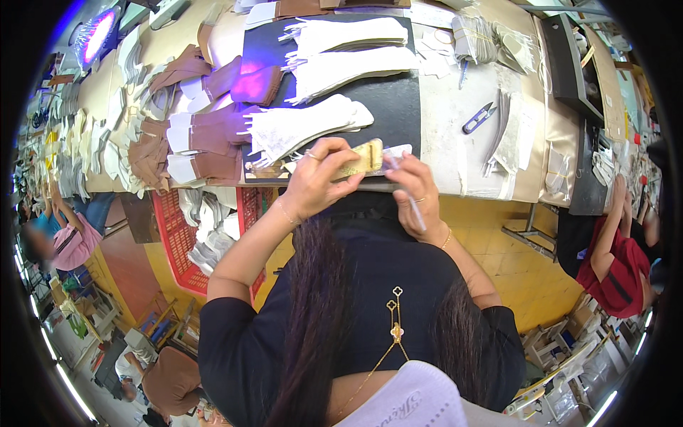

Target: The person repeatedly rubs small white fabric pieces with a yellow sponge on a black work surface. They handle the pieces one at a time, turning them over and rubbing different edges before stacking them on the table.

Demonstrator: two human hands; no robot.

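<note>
My left hand [321, 178] is closed on a small yellowish piece [368, 155] with a dark mark, pinched between thumb and fingers above the table's near edge. Its exact kind is unclear. Close on the right, my right hand [415, 186] grips a thin whitish pen-like stick [417, 215], which slants down toward me and is slightly blurred. Just beyond the hands lies a stack of white, frayed-ended cut pieces [309, 127] on a black mat [395, 92]. More white pieces [353, 65] lie farther back on that mat.
Brown and white cut pieces [206, 142] are piled to the left. Thread snips [478, 119] with dark blue handles lie on the right, near grey strips [504, 128]. A black box [573, 67] stands far right. Below the table is a red crate [181, 242]. People sit at both sides.
</note>
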